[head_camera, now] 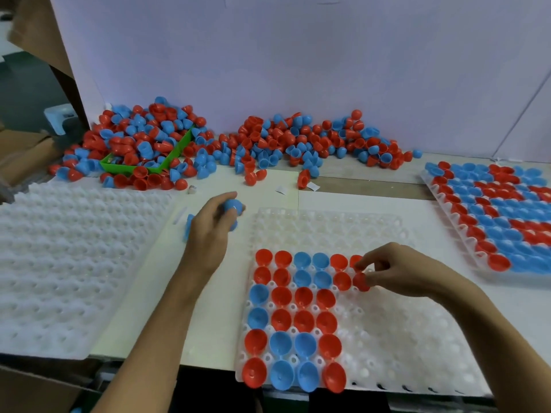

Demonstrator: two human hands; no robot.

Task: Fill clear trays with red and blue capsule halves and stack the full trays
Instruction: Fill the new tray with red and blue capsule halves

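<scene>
At 3 o'clock, right hand (396, 269): I pinch a red capsule half (360, 282) over the clear tray (402, 332).
Left hand (213, 225): clutching blue capsule halves (233, 205).
Risk: tilted seating, nudging neighbours.

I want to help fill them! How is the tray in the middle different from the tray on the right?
The middle tray is only partly filled, mostly its left side; the right tray looks full. The right hand is placing a red half into the middle tray; no hand touches the right one. Both are clear and hold red and blue halves.
</scene>
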